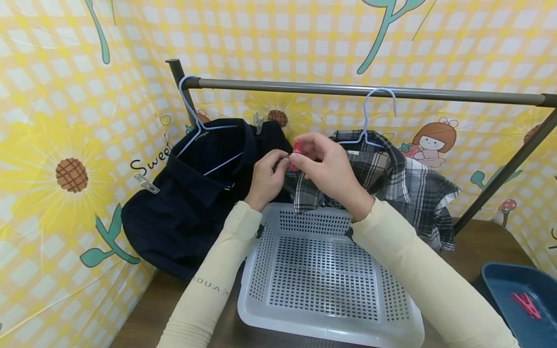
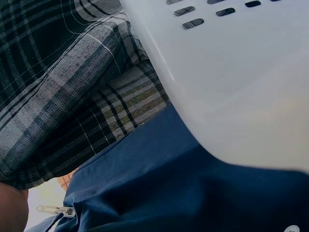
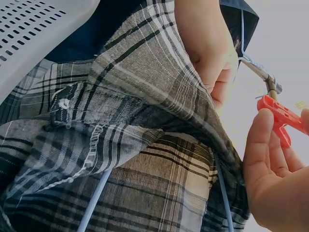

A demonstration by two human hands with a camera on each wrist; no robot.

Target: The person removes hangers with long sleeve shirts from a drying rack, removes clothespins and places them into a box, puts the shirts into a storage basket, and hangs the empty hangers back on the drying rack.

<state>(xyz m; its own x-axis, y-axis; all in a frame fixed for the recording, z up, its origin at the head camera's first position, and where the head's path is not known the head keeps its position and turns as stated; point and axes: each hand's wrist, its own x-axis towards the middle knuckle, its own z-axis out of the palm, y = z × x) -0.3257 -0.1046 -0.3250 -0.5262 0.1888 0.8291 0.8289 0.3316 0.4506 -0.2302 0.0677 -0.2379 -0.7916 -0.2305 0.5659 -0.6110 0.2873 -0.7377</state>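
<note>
Your right hand (image 1: 328,166) pinches the red peg (image 1: 297,146) between thumb and fingers, above the far rim of the basket (image 1: 322,326), while your left hand (image 1: 267,176), just beside it, seems to pinch the near shoulder of the plaid shirt (image 1: 374,166), which hangs on its hanger (image 1: 365,126) beyond that same rim. The step in hand looks like clipping that shoulder to the hanger, so keep the left pinch firm and the cloth smooth over the hanger's arm, squeeze the peg's handles fully before you bring it in, and slide it down far enough to bite both cloth and bar, with your left fingertips drawn back from the bite. The navy shirt (image 1: 183,212), left of the basket, makes a fair pattern: it wears a clear peg (image 1: 147,183) at each shoulder. From the head the peg overlaps your left fingers, so you can't judge whether it meets the cloth; the right wrist view shows it apart from the plaid, with your left hand behind the shoulder and the hanger's bars running inside the shirt. The left wrist view shows only a sliver of skin, telling you nothing of either grip, though it gives the basket's side close against both shirts. Only the head view shows the tray (image 1: 505,280) right of the basket, with a spare peg (image 1: 526,305) in it.
</note>
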